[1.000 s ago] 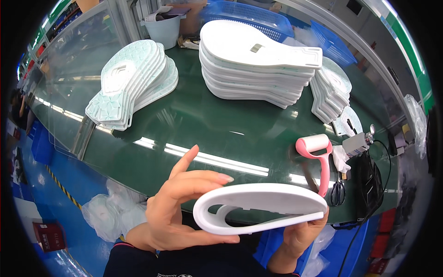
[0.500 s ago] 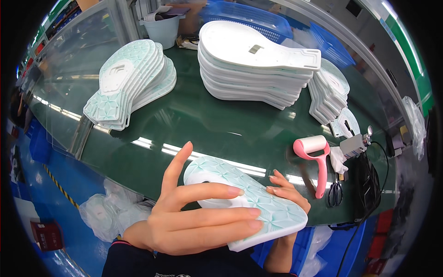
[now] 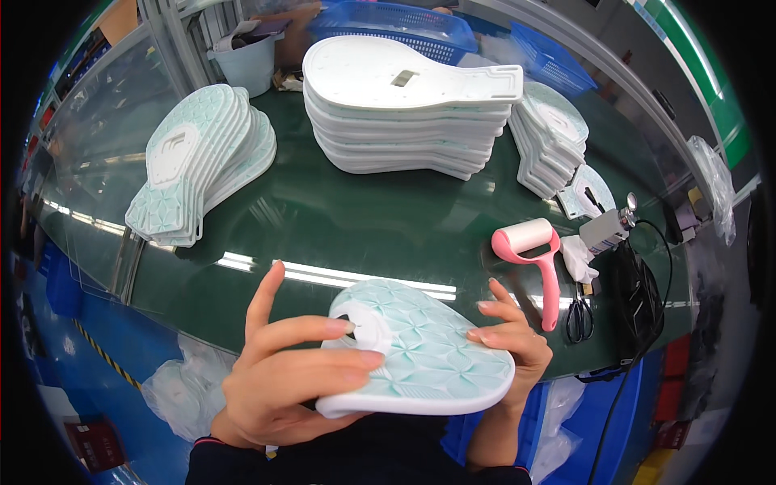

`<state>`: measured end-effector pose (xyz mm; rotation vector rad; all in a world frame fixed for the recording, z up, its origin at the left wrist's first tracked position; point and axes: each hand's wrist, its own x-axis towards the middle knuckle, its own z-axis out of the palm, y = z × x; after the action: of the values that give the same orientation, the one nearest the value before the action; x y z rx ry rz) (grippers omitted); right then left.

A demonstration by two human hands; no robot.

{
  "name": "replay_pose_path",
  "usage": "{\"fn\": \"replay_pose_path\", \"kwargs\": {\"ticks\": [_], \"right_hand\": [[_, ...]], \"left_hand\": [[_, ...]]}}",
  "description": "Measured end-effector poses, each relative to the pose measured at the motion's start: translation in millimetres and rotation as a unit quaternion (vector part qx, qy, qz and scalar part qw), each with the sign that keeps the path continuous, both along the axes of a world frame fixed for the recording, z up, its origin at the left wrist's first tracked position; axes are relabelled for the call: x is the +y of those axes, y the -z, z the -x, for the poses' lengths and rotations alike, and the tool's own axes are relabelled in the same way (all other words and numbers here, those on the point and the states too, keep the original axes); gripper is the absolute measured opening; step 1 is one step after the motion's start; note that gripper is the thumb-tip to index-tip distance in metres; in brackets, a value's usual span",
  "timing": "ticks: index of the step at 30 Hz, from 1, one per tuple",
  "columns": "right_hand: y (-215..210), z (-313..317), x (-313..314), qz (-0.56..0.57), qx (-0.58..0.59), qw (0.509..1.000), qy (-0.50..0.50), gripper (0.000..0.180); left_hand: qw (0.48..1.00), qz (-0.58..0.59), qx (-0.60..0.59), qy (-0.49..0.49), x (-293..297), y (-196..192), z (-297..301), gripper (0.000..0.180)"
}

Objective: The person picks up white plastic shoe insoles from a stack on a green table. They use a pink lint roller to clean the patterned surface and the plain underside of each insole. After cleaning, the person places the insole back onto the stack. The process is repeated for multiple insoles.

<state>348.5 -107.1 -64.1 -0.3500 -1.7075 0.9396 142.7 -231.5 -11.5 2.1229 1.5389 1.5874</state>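
Between my hands, left hand (image 3: pixel 279 380) and right hand (image 3: pixel 509 343) clasp the patterned pad (image 3: pixel 420 352) by its edges; best kept level, fingers off its white cutout.

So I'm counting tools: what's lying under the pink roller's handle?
Black scissors lie beside the pink roller handle's lower end on the green table. Anything directly beneath the handle is covered.

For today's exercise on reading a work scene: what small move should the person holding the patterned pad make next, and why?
Probably set the mint-patterned pad down on the stack of matching pads at the table's left. Both the left hand and the right hand hold it above the near edge of the green table, patterned face up like the stacked ones, so adding it there seems the likeliest step.
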Motion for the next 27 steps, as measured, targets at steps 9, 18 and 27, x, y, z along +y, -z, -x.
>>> {"fn": "replay_pose_path", "kwargs": {"ticks": [9, 18, 27], "right_hand": [[-52, 12, -25, -0.083, -0.161, 0.983, -0.021, 0.026], [-3, -4, -25, 0.219, -0.096, 0.97, -0.048, 0.094], [-27, 2, -46, 0.291, 0.178, 0.94, 0.027, 0.065]], "left_hand": [[0.991, 0.102, 0.08, 0.032, 24, -5, -23, 0.037], [0.939, -0.046, -0.338, 0.044, 15, 5, -11, 0.028], [0.967, 0.096, -0.226, 0.065, 1, -1, -7, 0.026]]}}
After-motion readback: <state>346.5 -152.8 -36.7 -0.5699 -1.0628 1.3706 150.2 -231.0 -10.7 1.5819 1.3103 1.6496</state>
